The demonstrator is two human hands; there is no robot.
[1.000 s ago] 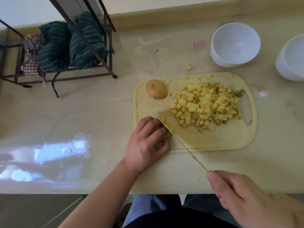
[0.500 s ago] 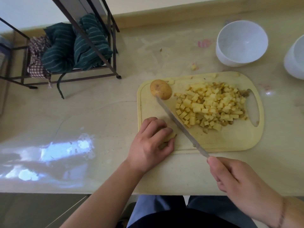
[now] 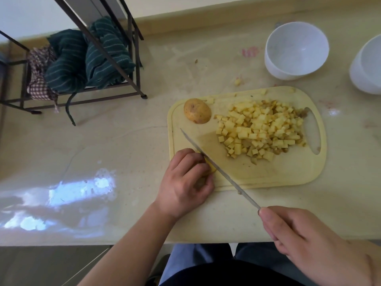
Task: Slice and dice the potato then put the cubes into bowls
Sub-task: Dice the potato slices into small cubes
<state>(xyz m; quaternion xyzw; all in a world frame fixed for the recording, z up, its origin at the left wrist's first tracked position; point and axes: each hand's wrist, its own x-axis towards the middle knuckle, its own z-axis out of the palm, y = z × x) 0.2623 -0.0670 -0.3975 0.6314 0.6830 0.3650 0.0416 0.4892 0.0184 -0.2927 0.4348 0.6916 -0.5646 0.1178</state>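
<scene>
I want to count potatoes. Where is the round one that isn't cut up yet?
In the head view, the uncut potato piece sits at the far left corner of the yellow cutting board, just left of the pile of potato cubes.

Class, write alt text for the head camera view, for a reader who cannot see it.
A left hand holds a potato piece on a yellow cutting board while the right hand slices it with a knife. Diced cubes and a half potato share the board; two white bowls wait behind.

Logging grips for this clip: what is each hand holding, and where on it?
Right hand grips the knife by its handle. Left hand holds a potato piece from above, on the cutting board.
</scene>
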